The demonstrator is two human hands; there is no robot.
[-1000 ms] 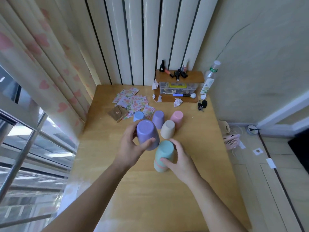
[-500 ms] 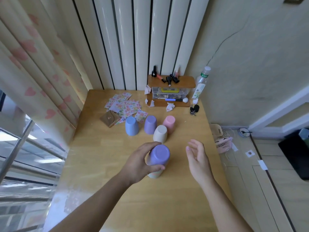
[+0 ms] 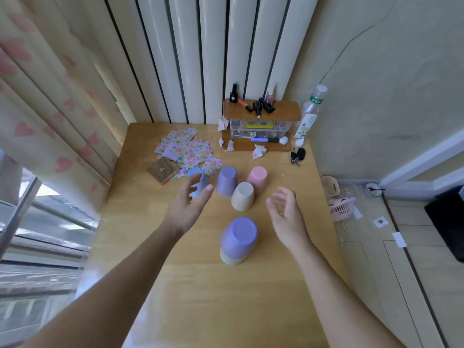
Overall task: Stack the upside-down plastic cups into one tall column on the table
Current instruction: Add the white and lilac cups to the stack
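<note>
A short column of nested upside-down cups (image 3: 238, 241) stands mid-table, a purple cup on top with cream and teal rims showing under it. Behind it stand loose upside-down cups: a blue cup (image 3: 197, 181), a purple cup (image 3: 227, 180), a beige cup (image 3: 243, 196) and a pink cup (image 3: 257, 179). My left hand (image 3: 187, 204) is open, fingers spread just in front of the blue cup and partly covering it. My right hand (image 3: 286, 213) hovers open to the right of the beige cup, holding nothing.
The wooden table (image 3: 200, 297) carries scattered floral cards (image 3: 185, 149), a small brown pouch (image 3: 163, 170), a wooden shelf (image 3: 261, 111) with nail polish bottles, crumpled paper, keys (image 3: 297, 155) and a plastic bottle (image 3: 311, 111). Curtains hang on the left; a pink basket (image 3: 341, 207) sits on the floor on the right.
My left hand let go of the purple cup, now on top of the column, and moved back-left to the blue cup. My right hand moved slightly forward, still open.
</note>
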